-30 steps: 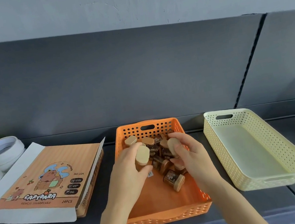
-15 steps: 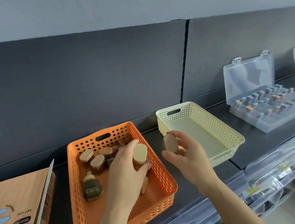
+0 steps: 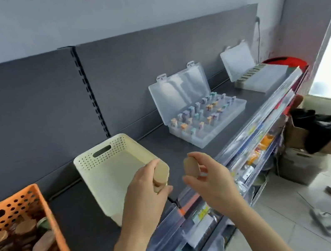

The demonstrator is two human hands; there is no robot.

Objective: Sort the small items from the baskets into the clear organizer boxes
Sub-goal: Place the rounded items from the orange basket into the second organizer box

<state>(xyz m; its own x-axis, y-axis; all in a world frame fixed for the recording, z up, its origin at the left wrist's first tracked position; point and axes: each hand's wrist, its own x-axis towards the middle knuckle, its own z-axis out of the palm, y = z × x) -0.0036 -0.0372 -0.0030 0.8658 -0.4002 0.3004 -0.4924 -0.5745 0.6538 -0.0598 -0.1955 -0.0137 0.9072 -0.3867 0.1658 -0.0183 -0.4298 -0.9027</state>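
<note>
My left hand (image 3: pixel 144 191) grips a tan sharpener (image 3: pixel 161 175) in front of the cream basket (image 3: pixel 100 158), which holds nothing. My right hand (image 3: pixel 208 178) pinches a second tan sharpener (image 3: pixel 191 167) above the grey shelf. The orange basket (image 3: pixel 20 204) at the lower left holds several more tan and brown sharpeners. Further right an open clear organizer box (image 3: pixel 230 114) holds several small pastel items in rows. A second open clear box (image 3: pixel 266 80) stands at the shelf's far right end, with a row of items along its back.
The grey shelf (image 3: pixel 163 143) has a clear plastic front rail (image 3: pixel 257 118). Below it, lower shelves hold packaged goods. Cardboard boxes (image 3: pixel 324 138) with dark contents stand on the floor at the right. A red object (image 3: pixel 287 62) lies behind the far box.
Both hands have lifted away from the orange basket and moved right, each carrying a sharpener. The view has swung right, showing both organizer boxes and the floor.
</note>
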